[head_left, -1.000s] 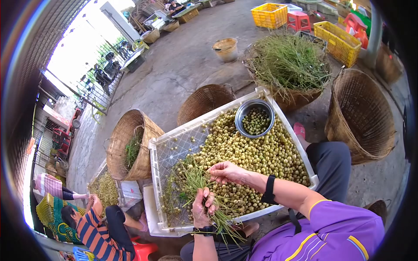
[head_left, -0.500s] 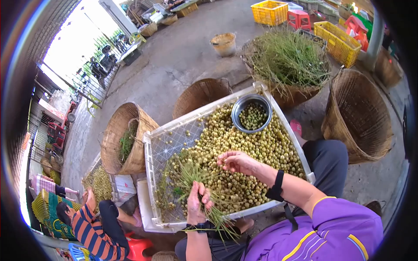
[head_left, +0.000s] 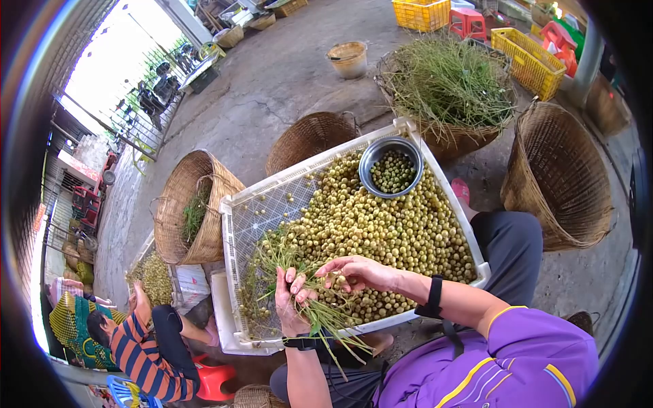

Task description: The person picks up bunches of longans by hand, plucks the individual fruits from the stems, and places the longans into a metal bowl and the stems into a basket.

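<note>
Gripping a bunch of green stems (head_left: 325,316) in our left hand (head_left: 291,302), fingers closed round it, w/ our right hand (head_left: 354,272) just beside, fingers pinched on the stems' top ends. Both hands sit over the near edge of a white plastic tray (head_left: 239,204) heaped w/ small yellow-green fruits (head_left: 381,224). Steel bowl (head_left: 391,166) of the same fruits rests at the tray's far end. Wicker baskets (head_left: 190,211) stand round the tray; a person in a striped shirt (head_left: 146,360) crouches at left.

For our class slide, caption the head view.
Left hand gripping green stems, right hand alongside, over a white plastic tray of small yellow-green fruits.
</note>
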A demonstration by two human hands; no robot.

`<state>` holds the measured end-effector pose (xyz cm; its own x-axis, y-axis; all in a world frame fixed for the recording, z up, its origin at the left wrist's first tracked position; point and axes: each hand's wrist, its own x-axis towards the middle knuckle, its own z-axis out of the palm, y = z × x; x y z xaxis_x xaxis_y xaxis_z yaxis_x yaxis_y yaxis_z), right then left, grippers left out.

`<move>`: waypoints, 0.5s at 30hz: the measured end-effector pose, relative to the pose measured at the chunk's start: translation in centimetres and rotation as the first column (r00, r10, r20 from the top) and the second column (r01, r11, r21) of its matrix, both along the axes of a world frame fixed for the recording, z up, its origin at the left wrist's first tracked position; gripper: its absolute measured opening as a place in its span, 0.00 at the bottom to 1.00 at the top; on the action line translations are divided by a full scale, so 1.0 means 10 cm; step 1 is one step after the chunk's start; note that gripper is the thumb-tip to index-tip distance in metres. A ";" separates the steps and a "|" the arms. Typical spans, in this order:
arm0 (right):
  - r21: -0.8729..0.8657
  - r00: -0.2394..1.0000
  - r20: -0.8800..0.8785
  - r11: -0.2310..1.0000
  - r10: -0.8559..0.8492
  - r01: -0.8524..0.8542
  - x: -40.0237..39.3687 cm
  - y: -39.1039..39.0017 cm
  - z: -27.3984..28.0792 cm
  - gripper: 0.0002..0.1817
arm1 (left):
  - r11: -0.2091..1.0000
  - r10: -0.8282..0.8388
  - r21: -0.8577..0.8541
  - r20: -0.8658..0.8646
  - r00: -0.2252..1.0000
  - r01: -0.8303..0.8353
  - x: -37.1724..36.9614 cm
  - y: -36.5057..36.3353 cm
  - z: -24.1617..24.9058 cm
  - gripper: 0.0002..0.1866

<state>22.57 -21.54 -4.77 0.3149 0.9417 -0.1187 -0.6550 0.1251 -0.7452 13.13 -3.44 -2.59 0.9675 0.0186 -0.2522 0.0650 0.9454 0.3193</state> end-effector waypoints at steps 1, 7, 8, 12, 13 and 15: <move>0.020 1.000 -0.009 1.000 0.017 -0.017 0.01 -0.01 0.05 0.22 | 1.000 0.014 0.006 -0.014 1.000 -0.014 0.00 0.00 -0.01 0.20; 0.024 0.999 -0.042 1.000 0.008 -0.007 0.06 -0.04 0.01 0.19 | 0.997 0.070 -0.035 0.005 0.998 -0.070 -0.03 0.05 -0.10 0.19; 0.007 0.998 -0.005 0.998 -0.059 0.059 0.06 -0.02 -0.05 0.17 | 0.996 0.077 -0.038 0.004 0.997 -0.077 -0.02 0.06 -0.10 0.19; -0.117 0.966 0.050 0.959 -0.252 0.257 0.05 0.03 -0.09 0.13 | 0.993 0.107 -0.046 0.021 0.994 -0.106 -0.03 0.08 -0.14 0.20; -0.192 0.944 0.086 0.925 -0.318 0.329 0.05 0.04 -0.10 0.12 | 0.993 0.107 -0.046 0.020 0.994 -0.106 -0.04 0.08 -0.15 0.20; -0.164 0.919 0.086 0.904 -0.385 0.394 0.04 0.01 -0.11 0.11 | 0.991 0.131 -0.031 0.027 0.991 -0.130 -0.04 0.09 -0.16 0.20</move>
